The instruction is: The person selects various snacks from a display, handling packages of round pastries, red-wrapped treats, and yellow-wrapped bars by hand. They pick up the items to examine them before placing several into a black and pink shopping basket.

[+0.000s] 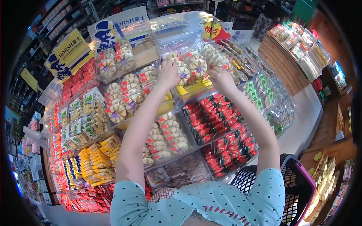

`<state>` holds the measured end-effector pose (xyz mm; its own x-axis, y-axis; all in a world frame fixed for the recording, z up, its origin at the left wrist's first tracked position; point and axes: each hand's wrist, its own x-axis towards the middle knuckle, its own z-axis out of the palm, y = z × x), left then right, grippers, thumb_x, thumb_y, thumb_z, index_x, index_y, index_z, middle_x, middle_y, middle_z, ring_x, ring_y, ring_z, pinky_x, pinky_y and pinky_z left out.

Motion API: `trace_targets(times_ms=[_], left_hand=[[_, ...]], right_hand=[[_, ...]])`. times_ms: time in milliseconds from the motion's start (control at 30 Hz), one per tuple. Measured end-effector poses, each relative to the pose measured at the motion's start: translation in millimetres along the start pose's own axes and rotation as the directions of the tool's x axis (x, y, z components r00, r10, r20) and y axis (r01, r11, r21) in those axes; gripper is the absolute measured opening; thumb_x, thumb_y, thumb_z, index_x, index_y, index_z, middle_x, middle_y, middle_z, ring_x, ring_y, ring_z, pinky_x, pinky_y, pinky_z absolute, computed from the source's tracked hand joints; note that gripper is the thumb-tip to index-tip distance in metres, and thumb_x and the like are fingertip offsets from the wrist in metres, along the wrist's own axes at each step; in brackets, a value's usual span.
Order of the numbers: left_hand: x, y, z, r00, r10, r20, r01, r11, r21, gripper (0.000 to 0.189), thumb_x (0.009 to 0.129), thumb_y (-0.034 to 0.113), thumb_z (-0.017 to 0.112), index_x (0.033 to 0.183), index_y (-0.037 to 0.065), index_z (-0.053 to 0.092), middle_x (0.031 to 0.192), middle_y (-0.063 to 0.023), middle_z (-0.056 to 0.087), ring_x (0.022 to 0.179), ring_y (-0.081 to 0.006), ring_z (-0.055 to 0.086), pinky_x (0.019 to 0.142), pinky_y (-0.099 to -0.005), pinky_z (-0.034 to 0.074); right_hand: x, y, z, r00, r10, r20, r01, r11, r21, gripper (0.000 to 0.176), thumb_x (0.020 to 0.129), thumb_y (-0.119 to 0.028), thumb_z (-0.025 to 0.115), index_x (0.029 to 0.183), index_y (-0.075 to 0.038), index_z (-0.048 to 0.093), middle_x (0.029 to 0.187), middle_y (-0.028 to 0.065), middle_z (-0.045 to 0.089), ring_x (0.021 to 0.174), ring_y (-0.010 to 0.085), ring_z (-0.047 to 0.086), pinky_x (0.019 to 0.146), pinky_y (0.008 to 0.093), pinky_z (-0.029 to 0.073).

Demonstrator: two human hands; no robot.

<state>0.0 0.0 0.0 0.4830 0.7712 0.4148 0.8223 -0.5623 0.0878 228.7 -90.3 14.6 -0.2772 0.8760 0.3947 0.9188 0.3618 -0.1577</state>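
Observation:
Both arms reach forward over a tiered display of packaged snacks. My left hand [169, 74] has its fingers bent down at the left side of a clear bin of wrapped round cookies [197, 65]. At the right side of the same bin, my right hand [221, 79] is curled over more wrapped cookies. Whether either hand grips a packet is too small to tell. A yellow panel [195, 87] fronts the bin between the hands. Nearer me lie red packets [213, 116] and pale wrapped cookies [169, 132] in clear bins.
A black shopping basket [292, 184] with a purple edge stands at my right. Yellow packets [90, 162] and green-and-white packets [83, 116] fill bins at the left. Printed signs [120, 28] rise behind. A wooden display [283, 64] stands at right; a person [264, 20] is behind.

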Motion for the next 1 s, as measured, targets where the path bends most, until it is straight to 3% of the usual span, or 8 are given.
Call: trace_targets(times_ms=[67,200,300,433,500,667,767,1000], left_hand=[[0.8,-2.2,-2.9,1.000,-0.026,0.009,0.026,1.000,-0.003,0.059,0.064,0.028,0.075,0.112,0.005,0.049,0.108,-0.0134,0.051,0.106,-0.0299,0.044,0.088,-0.0435,0.035],[0.2,15.3,-6.8,0.995,-0.084,0.051,0.087,0.994,-0.068,0.058,0.063,0.030,0.075,0.109,0.004,0.052,0.109,-0.0131,0.051,0.109,-0.0300,0.042,0.089,-0.0438,0.034],[2.3,18.6,-10.1,0.967,-0.108,0.229,0.127,0.989,-0.072,0.059,0.066,0.033,0.075,0.113,0.005,0.051,0.117,-0.0138,0.049,0.113,-0.0306,0.040,0.093,-0.0456,0.032],[2.3,22.9,-5.1,0.957,-0.044,0.288,0.054,0.998,-0.025,0.066,0.064,0.032,0.076,0.120,0.009,0.049,0.118,-0.0120,0.048,0.116,-0.0294,0.038,0.096,-0.0438,0.030],[3.5,21.4,2.7,0.966,0.149,0.210,-0.139,0.988,-0.061,0.068,0.062,0.032,0.078,0.119,0.010,0.049,0.117,-0.0118,0.048,0.117,-0.0290,0.038,0.096,-0.0445,0.032],[8.5,30.5,3.7,0.907,0.143,0.396,-0.098,0.986,-0.132,0.069,0.060,0.032,0.078,0.118,0.011,0.047,0.116,-0.0129,0.048,0.116,-0.0301,0.040,0.094,-0.0472,0.034],[10.7,33.8,-0.5,0.876,0.135,0.462,-0.081,0.988,-0.134,0.071,0.059,0.033,0.079,0.118,0.011,0.047,0.116,-0.0141,0.048,0.116,-0.0311,0.041,0.094,-0.0479,0.035],[16.4,36.8,-8.1,0.806,0.084,0.586,-0.046,0.996,-0.080,0.067,0.057,0.034,0.080,0.115,0.011,0.055,0.119,-0.0151,0.046,0.120,-0.0304,0.037,0.096,-0.0476,0.034]], right_hand=[[5.0,-5.0,16.2,0.991,-0.001,-0.132,0.006,0.999,0.043,0.023,0.075,-0.010,0.060,0.097,-0.003,0.056,0.089,0.0137,0.057,0.086,0.0326,0.057,0.072,0.0423,0.046],[15.2,-4.0,21.3,0.990,-0.039,-0.136,0.046,0.998,0.047,0.022,0.075,-0.008,0.058,0.096,-0.003,0.056,0.088,0.0138,0.057,0.085,0.0331,0.057,0.074,0.0420,0.045],[33.1,1.0,32.9,0.991,-0.078,-0.113,0.076,0.997,-0.020,0.025,0.074,-0.007,0.058,0.098,-0.003,0.055,0.093,0.0134,0.057,0.092,0.0319,0.056,0.077,0.0412,0.044],[53.4,4.4,35.5,0.972,-0.224,-0.069,0.203,0.952,-0.228,0.034,0.073,-0.007,0.059,0.107,-0.007,0.050,0.107,0.0110,0.054,0.103,0.0269,0.053,0.080,0.0434,0.043],[61.5,4.9,35.9,0.954,-0.295,-0.058,0.257,0.901,-0.350,0.037,0.073,-0.008,0.059,0.109,-0.008,0.049,0.111,0.0101,0.052,0.107,0.0249,0.051,0.080,0.0442,0.042],[72.4,2.4,41.2,0.970,-0.217,0.108,0.242,0.893,-0.380,0.045,0.073,-0.013,0.063,0.115,-0.012,0.046,0.114,0.0102,0.051,0.091,0.0263,0.060,0.084,0.0454,0.039],[73.9,4.8,47.2,0.971,-0.233,0.056,0.235,0.882,-0.409,0.048,0.072,-0.018,0.067,0.115,-0.014,0.046,0.113,0.0116,0.051,0.083,0.0263,0.062,0.085,0.0459,0.038],[71.9,0.1,37.3,0.970,-0.200,0.135,0.239,0.880,-0.410,0.052,0.068,-0.024,0.071,0.115,-0.019,0.049,0.106,0.0107,0.055,0.085,0.0247,0.061,0.084,0.0436,0.036]])
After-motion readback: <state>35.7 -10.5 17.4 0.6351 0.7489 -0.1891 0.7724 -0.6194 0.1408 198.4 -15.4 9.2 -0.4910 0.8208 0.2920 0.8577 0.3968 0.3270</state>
